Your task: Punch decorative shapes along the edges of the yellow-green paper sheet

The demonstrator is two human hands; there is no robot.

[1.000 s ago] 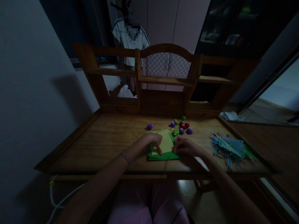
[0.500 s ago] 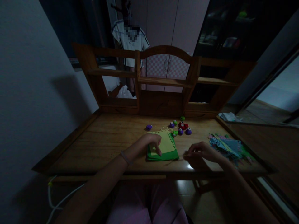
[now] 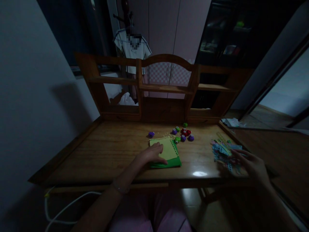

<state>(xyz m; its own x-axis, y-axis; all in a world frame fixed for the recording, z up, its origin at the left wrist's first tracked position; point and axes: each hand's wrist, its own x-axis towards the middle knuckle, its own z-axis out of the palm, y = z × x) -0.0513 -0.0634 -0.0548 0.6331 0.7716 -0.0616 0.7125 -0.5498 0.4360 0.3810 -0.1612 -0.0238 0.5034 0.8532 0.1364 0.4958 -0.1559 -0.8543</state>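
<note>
Left grip (image 3: 154,154) rests palm-down with its fingers loosely spread, thumb out to the right, upon a yellow sheet (image 3: 169,150) whose edges carry a row of dark holes along the far and right sides. Directly under that sheet, and showing at its near and right edges, lies a green sheet (image 3: 173,162). Both are beneath and to the right of this grip, well apart from the other.

Right grip (image 3: 253,165) is at the pile of coloured strips (image 3: 225,158), fingers bent and pointing left; I cannot tell whether they pinch anything. Most of the pile lies left of the fingertips, part of it hidden by the hand. One pale yellow strip (image 3: 224,148) has its long axis slanting from far left to near right, its near end close to those fingertips; this hand is much the nearer.

Farther off, small pale bits (image 3: 166,134) and purple pieces (image 3: 183,138) lie on the surface (image 3: 116,145).
</note>
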